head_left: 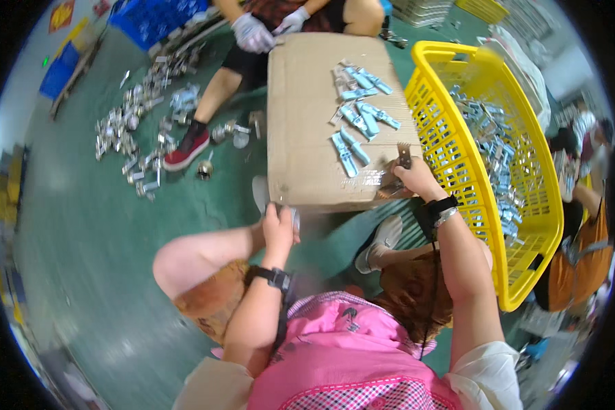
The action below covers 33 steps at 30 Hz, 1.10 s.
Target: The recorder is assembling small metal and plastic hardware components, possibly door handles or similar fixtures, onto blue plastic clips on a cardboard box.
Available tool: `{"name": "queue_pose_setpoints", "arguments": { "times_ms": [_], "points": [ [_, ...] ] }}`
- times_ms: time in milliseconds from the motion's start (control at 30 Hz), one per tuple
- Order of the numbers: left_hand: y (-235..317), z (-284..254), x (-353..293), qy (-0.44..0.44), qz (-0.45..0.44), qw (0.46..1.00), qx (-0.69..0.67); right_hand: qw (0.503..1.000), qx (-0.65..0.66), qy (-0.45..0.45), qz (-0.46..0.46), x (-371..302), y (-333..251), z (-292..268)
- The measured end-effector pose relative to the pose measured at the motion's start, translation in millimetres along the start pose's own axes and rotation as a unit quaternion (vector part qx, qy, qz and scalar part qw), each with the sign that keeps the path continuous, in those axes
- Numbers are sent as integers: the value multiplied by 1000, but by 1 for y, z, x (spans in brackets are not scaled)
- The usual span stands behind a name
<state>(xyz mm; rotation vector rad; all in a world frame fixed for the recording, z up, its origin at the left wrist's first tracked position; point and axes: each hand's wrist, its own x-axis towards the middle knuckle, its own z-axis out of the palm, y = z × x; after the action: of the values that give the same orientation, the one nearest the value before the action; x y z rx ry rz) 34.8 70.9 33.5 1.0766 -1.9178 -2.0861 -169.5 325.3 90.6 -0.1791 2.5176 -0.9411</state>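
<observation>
A cardboard box (pixel 307 137) stands in front of me, with several light-blue and silver metal hinge-like parts (pixel 357 113) spread in small groups on its top. At the box's near right corner my right hand (pixel 417 179) is closed on a flat, dark brownish metal piece (pixel 404 154) with a notched end. A second dark piece (pixel 391 190) lies at the box edge just below that hand. My left hand (pixel 277 231) is closed by the near left corner, around a small silvery metal part (pixel 295 220) that the fingers mostly cover.
A yellow plastic basket (pixel 458 157) of blue metal parts stands right of the box. Across from me, a person's gloved hands (pixel 254 34) are at the far box edge. Loose silvery metal parts (pixel 133 116) litter the green floor at left. Blue crates (pixel 150 20) stand far left.
</observation>
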Motion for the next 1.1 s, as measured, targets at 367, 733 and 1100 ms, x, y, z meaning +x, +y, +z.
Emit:
{"name": "queue_pose_setpoints", "arguments": {
  "times_ms": [367, 733, 1100],
  "points": [
    [-6, 5, -6, 24, 0, 999, -45, 991, -133, -8, -20, -6, -8, -4],
    [-32, 2, 15, -5, -41, 999, 11, 994, -100, 36, -40, -19, -11, -13],
    [-18, 12, 9, 41, -19, 999, -18, 992, -124, 10, -28, -11, -10, -9]
  ]
}}
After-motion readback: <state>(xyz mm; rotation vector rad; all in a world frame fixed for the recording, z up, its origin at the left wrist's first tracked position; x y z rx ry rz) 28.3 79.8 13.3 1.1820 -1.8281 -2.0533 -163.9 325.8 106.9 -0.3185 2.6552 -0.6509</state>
